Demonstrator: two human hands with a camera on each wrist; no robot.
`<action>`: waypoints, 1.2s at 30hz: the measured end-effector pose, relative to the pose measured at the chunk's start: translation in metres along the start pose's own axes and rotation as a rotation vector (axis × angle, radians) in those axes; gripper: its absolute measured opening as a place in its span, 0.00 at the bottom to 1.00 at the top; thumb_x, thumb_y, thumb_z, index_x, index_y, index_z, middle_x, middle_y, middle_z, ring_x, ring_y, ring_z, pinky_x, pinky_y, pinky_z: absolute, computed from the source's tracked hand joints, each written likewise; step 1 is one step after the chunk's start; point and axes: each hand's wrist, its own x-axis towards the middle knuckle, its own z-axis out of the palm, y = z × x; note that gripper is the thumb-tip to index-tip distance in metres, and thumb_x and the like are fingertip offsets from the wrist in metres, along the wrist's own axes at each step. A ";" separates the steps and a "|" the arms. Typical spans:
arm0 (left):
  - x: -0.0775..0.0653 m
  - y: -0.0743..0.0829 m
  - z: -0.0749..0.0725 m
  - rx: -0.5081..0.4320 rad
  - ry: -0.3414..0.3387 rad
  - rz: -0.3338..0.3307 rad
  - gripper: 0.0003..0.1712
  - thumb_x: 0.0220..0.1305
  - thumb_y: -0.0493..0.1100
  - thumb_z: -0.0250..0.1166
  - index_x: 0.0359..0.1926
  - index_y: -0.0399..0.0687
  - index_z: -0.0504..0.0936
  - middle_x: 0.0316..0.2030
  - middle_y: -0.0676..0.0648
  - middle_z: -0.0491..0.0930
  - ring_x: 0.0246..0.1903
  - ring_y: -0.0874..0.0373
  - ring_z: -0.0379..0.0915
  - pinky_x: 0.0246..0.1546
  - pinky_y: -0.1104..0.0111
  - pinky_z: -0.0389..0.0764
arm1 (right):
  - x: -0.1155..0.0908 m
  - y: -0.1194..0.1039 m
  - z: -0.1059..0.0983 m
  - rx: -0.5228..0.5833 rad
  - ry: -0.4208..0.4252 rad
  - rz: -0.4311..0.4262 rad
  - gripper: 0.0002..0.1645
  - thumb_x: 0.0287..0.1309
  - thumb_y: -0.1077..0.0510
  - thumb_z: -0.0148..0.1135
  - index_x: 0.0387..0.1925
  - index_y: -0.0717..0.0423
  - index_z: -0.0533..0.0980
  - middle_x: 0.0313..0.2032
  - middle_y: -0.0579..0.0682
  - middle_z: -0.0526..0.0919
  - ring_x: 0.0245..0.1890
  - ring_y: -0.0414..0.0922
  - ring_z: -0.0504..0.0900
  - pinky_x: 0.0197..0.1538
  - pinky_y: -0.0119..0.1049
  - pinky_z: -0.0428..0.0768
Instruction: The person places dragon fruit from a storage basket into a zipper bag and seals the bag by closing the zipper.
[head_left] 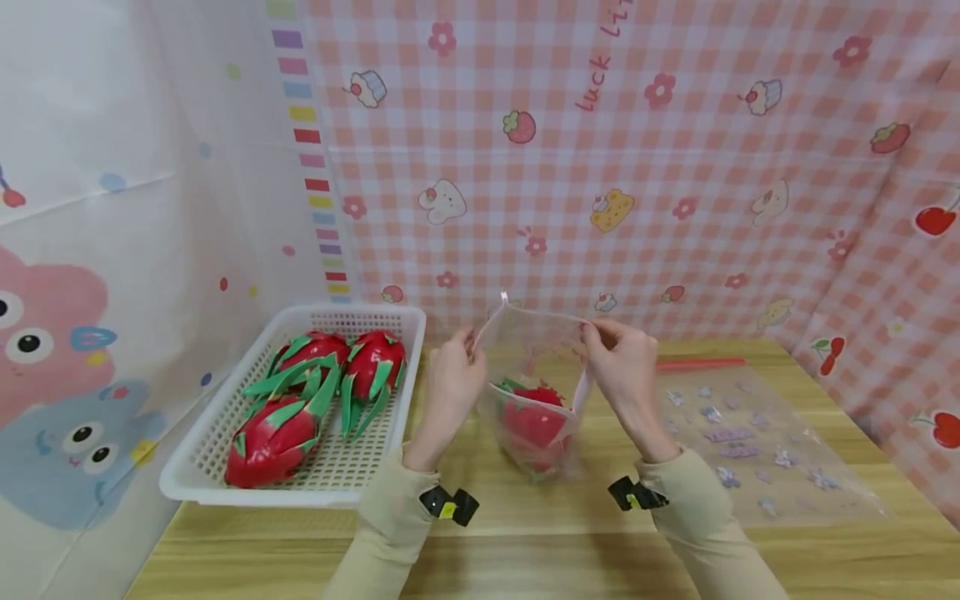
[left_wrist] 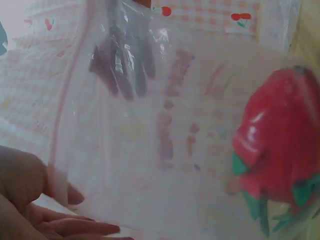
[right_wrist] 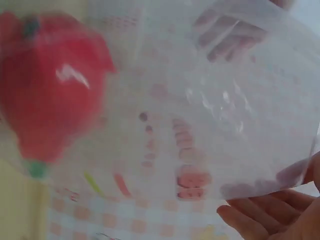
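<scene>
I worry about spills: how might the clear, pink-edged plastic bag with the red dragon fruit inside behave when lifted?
The clear, pink-edged plastic bag is probably floppy: its thin film wrinkles and its mouth bends. The glossy red-and-green dragon fruit sits low inside, so the base would likely sag. Rounded and shiny, that fruit may slide or roll.

Blurred dragon fruit (right_wrist: 57,95), right-wrist view

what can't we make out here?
Right wrist: bagged fruit, left side cut off by frame edge.
Head: basket floor, partly hidden under three fruits.
Head: purple print on flat bag, too small to read.
</scene>
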 end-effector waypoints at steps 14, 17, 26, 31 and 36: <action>0.006 -0.019 0.008 -0.169 0.085 0.115 0.15 0.67 0.33 0.52 0.51 0.35 0.81 0.32 0.35 0.84 0.18 0.57 0.67 0.18 0.74 0.65 | 0.007 0.002 0.004 0.121 0.079 -0.092 0.16 0.64 0.56 0.55 0.40 0.61 0.85 0.33 0.61 0.87 0.11 0.28 0.66 0.13 0.23 0.58; 0.003 -0.026 0.011 -0.114 0.050 0.079 0.15 0.67 0.33 0.53 0.50 0.36 0.81 0.39 0.36 0.85 0.20 0.55 0.69 0.18 0.71 0.68 | 0.003 0.009 0.010 0.118 0.007 -0.060 0.14 0.63 0.57 0.57 0.40 0.61 0.84 0.31 0.63 0.87 0.09 0.30 0.64 0.12 0.24 0.59; 0.000 -0.024 0.008 -0.102 -0.027 0.055 0.19 0.68 0.40 0.55 0.58 0.44 0.77 0.49 0.37 0.82 0.41 0.48 0.81 0.40 0.54 0.80 | 0.002 0.012 0.015 0.209 -0.043 0.036 0.16 0.63 0.53 0.59 0.46 0.57 0.83 0.41 0.57 0.87 0.25 0.31 0.80 0.22 0.19 0.71; 0.000 -0.024 0.004 -0.109 -0.088 0.070 0.22 0.68 0.41 0.54 0.61 0.41 0.74 0.52 0.36 0.80 0.51 0.45 0.79 0.48 0.54 0.80 | 0.004 0.012 0.015 0.261 -0.057 0.082 0.16 0.63 0.54 0.59 0.47 0.58 0.82 0.44 0.57 0.86 0.35 0.28 0.82 0.35 0.17 0.78; 0.004 -0.025 -0.006 -0.085 -0.148 0.078 0.23 0.68 0.43 0.54 0.61 0.40 0.72 0.56 0.37 0.78 0.54 0.42 0.77 0.52 0.53 0.79 | 0.004 0.010 0.014 0.277 -0.064 0.082 0.16 0.63 0.54 0.58 0.46 0.58 0.83 0.43 0.58 0.86 0.35 0.25 0.82 0.36 0.17 0.77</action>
